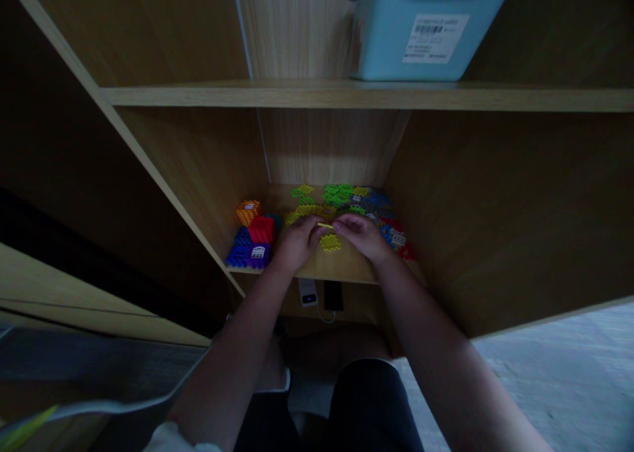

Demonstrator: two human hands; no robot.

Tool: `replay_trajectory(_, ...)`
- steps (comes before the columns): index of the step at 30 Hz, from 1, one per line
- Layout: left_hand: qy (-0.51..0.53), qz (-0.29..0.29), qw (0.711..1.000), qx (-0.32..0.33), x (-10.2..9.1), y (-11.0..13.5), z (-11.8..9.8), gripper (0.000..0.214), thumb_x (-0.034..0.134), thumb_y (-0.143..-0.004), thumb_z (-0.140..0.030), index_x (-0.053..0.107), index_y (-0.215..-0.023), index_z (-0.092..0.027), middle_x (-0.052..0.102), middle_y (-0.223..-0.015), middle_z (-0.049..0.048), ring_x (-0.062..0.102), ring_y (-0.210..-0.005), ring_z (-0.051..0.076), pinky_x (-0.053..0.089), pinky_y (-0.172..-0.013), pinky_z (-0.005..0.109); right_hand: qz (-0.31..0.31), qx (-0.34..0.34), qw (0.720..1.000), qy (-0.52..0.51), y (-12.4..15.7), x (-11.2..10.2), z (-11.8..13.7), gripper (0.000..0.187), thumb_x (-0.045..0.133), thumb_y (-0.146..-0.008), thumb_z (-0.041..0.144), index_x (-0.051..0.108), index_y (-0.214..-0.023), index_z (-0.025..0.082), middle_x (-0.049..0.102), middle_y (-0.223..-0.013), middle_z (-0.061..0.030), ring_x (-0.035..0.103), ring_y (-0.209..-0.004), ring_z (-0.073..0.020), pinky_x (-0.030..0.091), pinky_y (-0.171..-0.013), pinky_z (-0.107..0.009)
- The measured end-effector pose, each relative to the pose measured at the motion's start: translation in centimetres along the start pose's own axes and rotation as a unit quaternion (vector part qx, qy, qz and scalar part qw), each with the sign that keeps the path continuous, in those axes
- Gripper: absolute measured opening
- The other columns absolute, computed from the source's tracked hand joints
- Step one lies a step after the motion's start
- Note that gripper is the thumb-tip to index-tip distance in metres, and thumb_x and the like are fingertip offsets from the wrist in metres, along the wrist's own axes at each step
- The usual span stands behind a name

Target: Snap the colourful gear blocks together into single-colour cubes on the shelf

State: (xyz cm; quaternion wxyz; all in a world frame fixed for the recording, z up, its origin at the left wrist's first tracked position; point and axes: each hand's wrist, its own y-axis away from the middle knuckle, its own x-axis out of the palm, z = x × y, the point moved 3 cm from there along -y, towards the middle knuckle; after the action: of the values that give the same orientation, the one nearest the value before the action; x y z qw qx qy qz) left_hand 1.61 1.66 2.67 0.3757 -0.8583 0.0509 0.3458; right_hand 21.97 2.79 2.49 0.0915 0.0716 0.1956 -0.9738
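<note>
Between my two hands, above the lower shelf, is a thin yellow interlocking tile [325, 225] seen edge-on. My left hand [300, 239] pinches its left end, and my right hand [362, 234] has its fingers closed at the right end. Another yellow tile [330, 242] lies flat on the shelf just below the held one. Behind my hands are more yellow tiles [308, 210] and a pile of green tiles [338, 194]. On the left stand assembled cubes: an orange cube [248, 211], a red cube [262, 229] and a purple cube [258, 254] with a white window piece.
Blue, grey and red tiles [396, 235] lie along the right side of the lower shelf [341, 267]. A light blue bin [386, 36] stands on the upper shelf [297, 95]. Below are a white device [308, 292] with a cable and a dark phone-like slab [333, 296].
</note>
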Motion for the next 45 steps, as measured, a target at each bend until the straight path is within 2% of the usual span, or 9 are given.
replay_trajectory(5, -0.008, -0.002, 1.000, -0.002, 0.0, 0.0, 0.0, 0.012, 0.063, -0.108, -0.028, 0.070, -0.117, -0.023, 0.078, -0.110, 0.0068, 0.074, -0.105, 0.023, 0.059, -0.096, 0.038, -0.011, 0.003, 1.000, 0.010, -0.1, -0.1, 0.1, 0.042, 0.082, -0.082, 0.068, 0.078, -0.090, 0.027, 0.079, -0.091, -0.0015, 0.073, -0.089, -0.0222, 0.061, -0.087, -0.038)
replay_trajectory(23, -0.005, 0.006, 1.000, -0.010, -0.1, 0.1, -0.1, 0.015, 0.063, -0.104, -0.018, 0.068, -0.117, -0.023, 0.079, -0.113, 0.0070, 0.075, -0.107, 0.024, 0.060, -0.097, 0.039, 0.001, -0.003, 1.000, 0.001, 0.1, 0.0, 0.5, 0.043, 0.085, -0.080, 0.067, 0.077, -0.092, 0.027, 0.080, -0.095, -0.0030, 0.075, -0.093, -0.0233, 0.062, -0.089, -0.040)
replay_trajectory(30, -0.003, 0.003, 1.000, -0.014, 0.0, 0.1, 0.0, 0.014, 0.064, -0.104, -0.019, 0.068, -0.117, -0.024, 0.079, -0.111, 0.0066, 0.075, -0.103, 0.024, 0.060, -0.095, 0.038, 0.001, -0.008, 1.000, 0.015, 0.1, 0.0, 0.5, 0.043, 0.082, -0.082, 0.069, 0.076, -0.093, 0.027, 0.081, -0.097, -0.0033, 0.075, -0.096, -0.0238, 0.062, -0.092, -0.040)
replay_trajectory(35, -0.009, 0.000, 1.000, -0.014, 0.0, 0.0, -0.1, 0.009, 0.064, -0.107, -0.028, 0.069, -0.112, -0.022, 0.077, -0.102, 0.0057, 0.073, -0.095, 0.022, 0.059, -0.089, 0.036, -0.010, 0.007, 1.000, 0.020, -0.1, -0.2, -0.2, 0.051, 0.078, -0.083, 0.077, 0.074, -0.091, 0.027, 0.079, -0.090, -0.0023, 0.077, -0.089, -0.0238, 0.063, -0.089, -0.040)
replay_trajectory(38, -0.013, -0.010, 1.000, -0.007, -0.1, 0.1, -0.3, 0.010, 0.064, -0.108, -0.030, 0.069, -0.109, -0.021, 0.076, -0.097, 0.0055, 0.072, -0.091, 0.022, 0.058, -0.087, 0.035, -0.020, 0.037, 0.999, -0.005, -0.3, -0.3, -1.0, 0.058, 0.074, -0.081, 0.085, 0.072, -0.091, 0.028, 0.079, -0.089, -0.0024, 0.080, -0.088, -0.0257, 0.065, -0.089, -0.043)
replay_trajectory(42, -0.013, -0.022, 1.000, 0.010, -0.2, 0.3, -0.5, 0.013, 0.065, -0.107, -0.031, 0.072, -0.115, -0.023, 0.077, -0.100, 0.0054, 0.072, -0.096, 0.022, 0.058, -0.091, 0.037, -0.019, 0.070, 0.995, -0.064, -0.4, -0.2, -1.8, 0.065, 0.076, -0.076, 0.090, 0.070, -0.095, 0.028, 0.079, -0.093, -0.0025, 0.082, -0.090, -0.0263, 0.067, -0.095, -0.046)
replay_trajectory(45, -0.011, -0.021, 0.999, 0.031, -0.3, 0.3, -0.6, 0.014, 0.067, -0.107, -0.030, 0.074, -0.117, -0.024, 0.076, -0.100, 0.0051, 0.072, -0.099, 0.022, 0.058, -0.094, 0.038, 0.011, 0.069, 0.994, -0.088, -0.3, 0.0, -1.8, 0.061, 0.075, -0.083, 0.086, 0.073, -0.101, 0.028, 0.079, -0.099, -0.0048, 0.083, -0.097, -0.0260, 0.068, -0.100, -0.048)
